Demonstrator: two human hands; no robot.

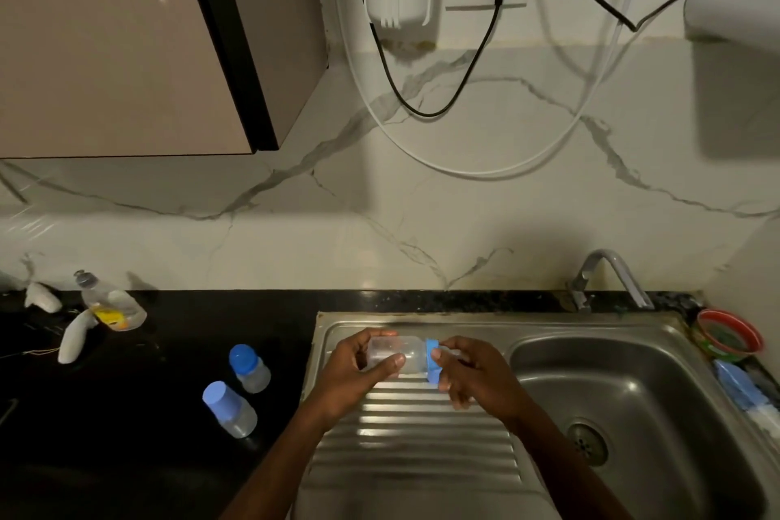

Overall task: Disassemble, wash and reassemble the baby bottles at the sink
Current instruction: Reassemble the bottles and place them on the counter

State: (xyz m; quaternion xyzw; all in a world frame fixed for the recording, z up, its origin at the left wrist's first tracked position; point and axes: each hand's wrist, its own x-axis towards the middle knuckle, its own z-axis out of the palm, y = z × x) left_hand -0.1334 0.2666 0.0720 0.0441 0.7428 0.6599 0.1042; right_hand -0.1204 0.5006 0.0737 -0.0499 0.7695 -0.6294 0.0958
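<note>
**K:** Since both hands are on one bottle, what's the hold for?

**R:** Looks like counter-torque; left hand (358,367) wraps the clear bottle (394,357) body, thumb across the front, fingers curled behind; right hand (464,372) pinches the blue collar (434,361) with thumb and fingertips; bottle lies horizontal, collar end toward the basin (633,401); my read is an unscrew, collar not yet off.

**K:** Why over the drainboard?

**R:** Probably to catch drips and parts; the bottle hangs in the air above the ribbed drainboard (413,431), near its back edge, not touching it; sits directly between the two hands, body in the left palm, collar at the right fingertips.

**K:** Other bottles?

**R:** Two capped bottles wait on the black counter, just beyond the sink's left edge; rear one (249,367) upright-ish with a blue cap; nearer one (230,407) tilted, cap toward camera; both apart from the hands, apparently queued.

**K:** Water?

**R:** Tap (608,274) at the sink's back edge; no stream visible; washing looks unstarted.
</note>
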